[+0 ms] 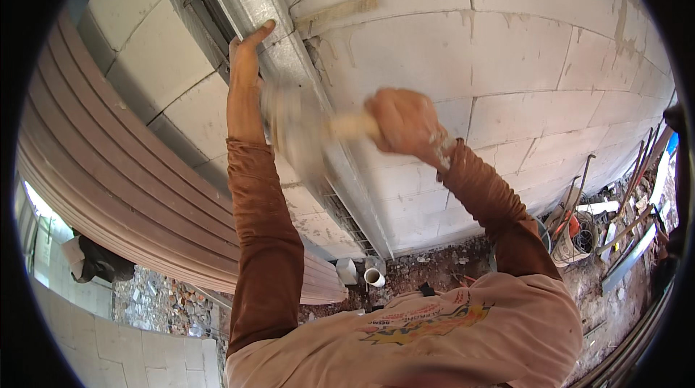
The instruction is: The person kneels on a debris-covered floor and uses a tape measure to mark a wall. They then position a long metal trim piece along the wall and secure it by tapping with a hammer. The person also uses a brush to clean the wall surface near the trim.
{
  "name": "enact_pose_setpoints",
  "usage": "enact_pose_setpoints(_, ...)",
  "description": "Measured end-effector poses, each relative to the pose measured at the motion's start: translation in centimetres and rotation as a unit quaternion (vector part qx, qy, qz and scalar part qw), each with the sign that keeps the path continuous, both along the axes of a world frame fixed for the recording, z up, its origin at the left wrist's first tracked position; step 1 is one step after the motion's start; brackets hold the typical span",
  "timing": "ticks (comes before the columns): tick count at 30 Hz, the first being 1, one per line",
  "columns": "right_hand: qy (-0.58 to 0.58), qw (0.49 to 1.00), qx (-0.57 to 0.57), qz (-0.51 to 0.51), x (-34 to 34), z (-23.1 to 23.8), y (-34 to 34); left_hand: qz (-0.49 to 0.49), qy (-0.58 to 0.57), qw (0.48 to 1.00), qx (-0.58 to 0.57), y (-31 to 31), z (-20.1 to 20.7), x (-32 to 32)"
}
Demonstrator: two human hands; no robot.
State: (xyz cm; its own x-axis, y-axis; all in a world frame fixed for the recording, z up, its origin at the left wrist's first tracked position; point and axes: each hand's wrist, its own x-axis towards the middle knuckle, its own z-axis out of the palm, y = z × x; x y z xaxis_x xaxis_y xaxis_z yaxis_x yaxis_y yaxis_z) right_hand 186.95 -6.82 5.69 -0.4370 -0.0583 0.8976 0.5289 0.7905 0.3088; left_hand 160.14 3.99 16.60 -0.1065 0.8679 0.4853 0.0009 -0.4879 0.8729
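Observation:
A long grey metal channel (279, 44) runs aslant along the block wall. My left hand (248, 51) grips its left edge, with the thumb over the front face and the fingers mostly hidden behind. Closed around a pale handle is my right hand (407, 121), to the right of the channel. The tool looks like a hammer (353, 127); its head is smeared by motion in front of the channel, just below my left hand. Whether the head touches the metal I cannot tell. Steel bars (192, 1) show in the gap behind the channel's left edge.
A pale block wall (521, 55) fills the right side. Ribbed pinkish panels (137, 171) curve along the left. White pipe ends (374, 277) stand near the channel's foot. Rods, wire and a bucket (579, 239) lie at right, with rubble (170, 301) at lower left.

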Motion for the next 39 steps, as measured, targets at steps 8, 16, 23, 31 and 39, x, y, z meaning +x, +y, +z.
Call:
enact_pose_setpoints(8,0.056,0.964,-0.236,-0.108,-0.7,0.5,0.5,-0.038,-0.019,0.999,0.001,0.8,-0.5,-0.5)
enact_pose_setpoints(16,0.075,0.967,-0.185,-0.156,-0.7,0.4,1.7,0.031,-0.034,0.999,-0.015,0.2,-0.5,0.4)
enact_pose_setpoints(23,-0.032,0.987,0.091,0.128,-0.1,0.0,2.1,-0.001,-0.005,1.0,0.001,-0.3,0.1,0.6)
enact_pose_setpoints(31,-0.001,0.996,-0.085,-0.023,-0.7,-0.4,2.0,-0.022,0.003,1.0,0.001,0.1,0.0,-0.3)
enact_pose_setpoints(39,0.052,0.966,-0.233,-0.102,-1.1,-1.2,2.8,-0.019,0.006,1.0,0.001,-0.1,-0.1,-0.1)
